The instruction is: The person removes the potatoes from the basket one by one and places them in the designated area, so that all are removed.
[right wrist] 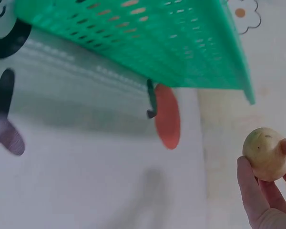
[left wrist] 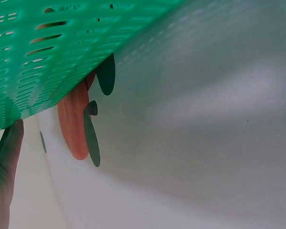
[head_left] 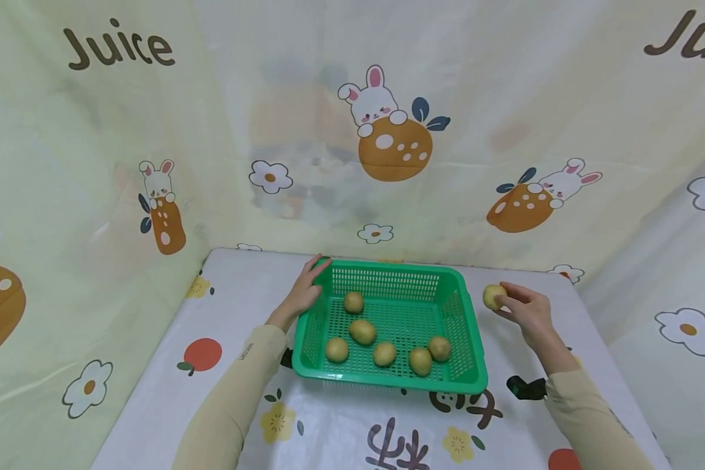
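Observation:
A green plastic basket [head_left: 388, 384] with slotted walls holds several small yellow-brown potatoes [head_left: 362, 332], mostly toward its near side. My left hand [head_left: 301, 292] rests at the basket's far left corner, its fingers stretched along the rim. In the left wrist view, one straight finger [left wrist: 12, 157] touches the basket's outer wall [left wrist: 62, 52]; the other fingers are hidden there. To the right of the basket, my right hand [head_left: 527, 310] pinches one pale potato [head_left: 493, 297] between thumb and fingertips. The right wrist view shows this potato [right wrist: 266, 153] apart from the basket wall.
A white tablecloth [head_left: 223, 398] printed with fruit, flowers and dark lettering covers the table. Behind it hangs a cream curtain [head_left: 305, 215] with rabbit prints, and similar sheets close off both sides. A small dark object [head_left: 526, 388] shows beside my right wrist.

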### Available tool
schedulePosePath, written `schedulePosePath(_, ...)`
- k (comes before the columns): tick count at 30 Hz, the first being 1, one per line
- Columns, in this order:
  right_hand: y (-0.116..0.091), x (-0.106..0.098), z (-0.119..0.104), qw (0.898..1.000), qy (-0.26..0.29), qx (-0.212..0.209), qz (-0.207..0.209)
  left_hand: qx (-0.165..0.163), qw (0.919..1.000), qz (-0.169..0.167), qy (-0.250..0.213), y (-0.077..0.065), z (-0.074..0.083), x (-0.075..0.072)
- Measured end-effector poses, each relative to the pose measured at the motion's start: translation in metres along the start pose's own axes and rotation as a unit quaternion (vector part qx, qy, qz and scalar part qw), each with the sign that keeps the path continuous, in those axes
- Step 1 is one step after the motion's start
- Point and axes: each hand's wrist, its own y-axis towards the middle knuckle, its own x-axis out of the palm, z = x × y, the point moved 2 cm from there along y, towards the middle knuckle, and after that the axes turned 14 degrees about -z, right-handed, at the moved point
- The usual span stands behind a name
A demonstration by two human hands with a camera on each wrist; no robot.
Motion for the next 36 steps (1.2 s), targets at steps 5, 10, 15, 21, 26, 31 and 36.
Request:
schedulePosePath(5,0.001,-0.006,0.016,1.0,0.009,0.007,0.005,-0.01,0.9999,-0.006,0.004,-0.001,0.0,0.0)
schedulePosePath(10,0.0,-0.012,0.033,0.999,0.006,0.034,0.001,-0.01,0.9999,-0.008,0.005,-0.001,0.002,-0.001)
schedulePosePath(15,-0.003,-0.02,0.047,0.998,-0.005,0.061,-0.012,-0.007,0.9999,-0.005,0.007,-0.002,0.003,-0.001)
schedulePosePath(21,-0.004,-0.025,0.06,0.996,-0.032,0.078,-0.015,-0.002,1.0,-0.001,0.002,-0.002,0.003,-0.001)
schedulePosePath(26,-0.003,-0.028,0.071,0.994,-0.049,0.095,-0.01,-0.004,1.0,-0.006,0.002,-0.002,0.001,-0.001)
schedulePosePath(31,-0.001,-0.029,0.079,0.993,-0.053,0.104,-0.013,-0.002,1.0,-0.002,0.003,-0.002,0.001,-0.001)
schedulePosePath(36,-0.001,-0.029,0.082,0.993,-0.04,0.113,-0.014,0.0,1.0,0.0,0.005,-0.002,0.001,-0.001)
